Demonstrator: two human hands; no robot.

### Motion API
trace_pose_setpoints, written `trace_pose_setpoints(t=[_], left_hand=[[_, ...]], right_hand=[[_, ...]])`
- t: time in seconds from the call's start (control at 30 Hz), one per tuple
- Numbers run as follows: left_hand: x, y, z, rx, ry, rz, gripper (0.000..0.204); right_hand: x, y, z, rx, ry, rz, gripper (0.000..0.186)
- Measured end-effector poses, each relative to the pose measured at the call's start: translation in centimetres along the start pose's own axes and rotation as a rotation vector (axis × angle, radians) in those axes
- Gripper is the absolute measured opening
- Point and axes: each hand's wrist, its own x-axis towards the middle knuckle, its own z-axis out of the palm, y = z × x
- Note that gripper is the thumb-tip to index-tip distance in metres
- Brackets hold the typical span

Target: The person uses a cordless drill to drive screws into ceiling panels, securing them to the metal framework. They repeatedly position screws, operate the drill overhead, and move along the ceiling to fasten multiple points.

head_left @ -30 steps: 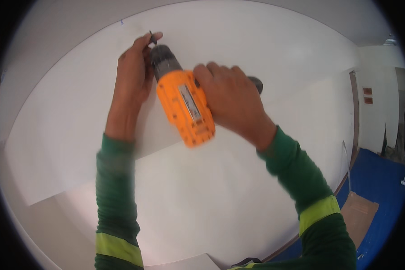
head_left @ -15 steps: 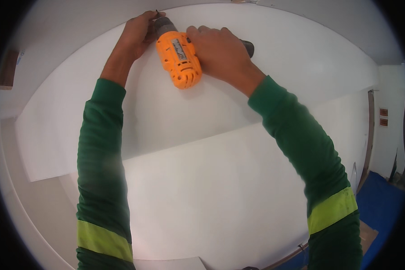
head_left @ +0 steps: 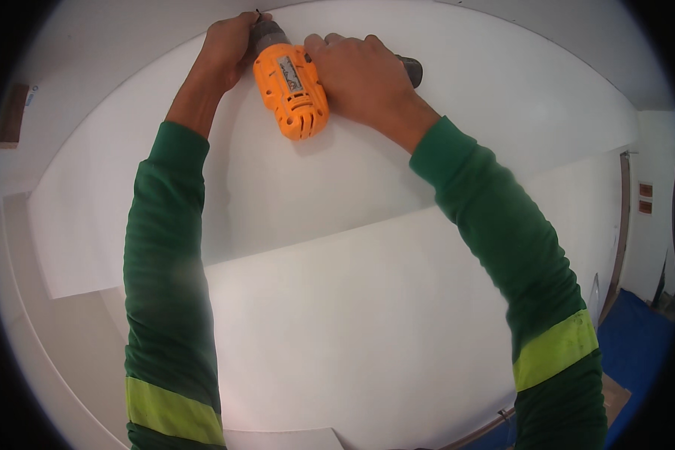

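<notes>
An orange cordless drill (head_left: 291, 91) is held up against a white wall panel (head_left: 442, 112), its grey chuck pointing toward the panel's upper edge. My right hand (head_left: 360, 75) grips the drill's dark handle. My left hand (head_left: 231, 41) is wrapped around the chuck end, where a thin dark bit or screw tip shows just above the fingers. Both arms wear green sleeves with yellow-green bands and reach up from the lower edge.
A second white panel (head_left: 337, 337) lies below the first, with a seam between them. A blue mat (head_left: 637, 352) covers the floor at the lower right. A dark-framed opening (head_left: 624, 225) and small red wall plates (head_left: 645, 196) stand at the right.
Both hands and the drill have risen toward the top of the panel, and my arms are stretched out further. The grip on the drill is unchanged.
</notes>
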Motion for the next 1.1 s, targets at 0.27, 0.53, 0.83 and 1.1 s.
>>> trace_pose_setpoints(t=[0.27, 0.53, 0.83, 1.1], left_hand=[[0.2, -0.5, -0.2, 0.02, 0.037, -0.007, 0.036], [0.3, -1.0, -0.3, 0.005, 0.058, -0.006, 0.04], [-13.8, -5.2, -0.3, 0.453, 0.117, 0.098, 0.084], [-17.4, -6.4, 2.9, 0.47, 0.082, 0.137, 0.087]], right_hand=[[0.2, 0.1, 1.0, 0.023, 0.06, -0.044, 0.025], [0.4, -0.2, 1.2, 0.023, 0.005, -0.006, 0.027], [0.3, -0.9, 2.6, 0.118, 0.06, 0.009, 0.026], [1.0, -2.4, 3.7, 0.038, -0.051, 0.063, 0.02]])
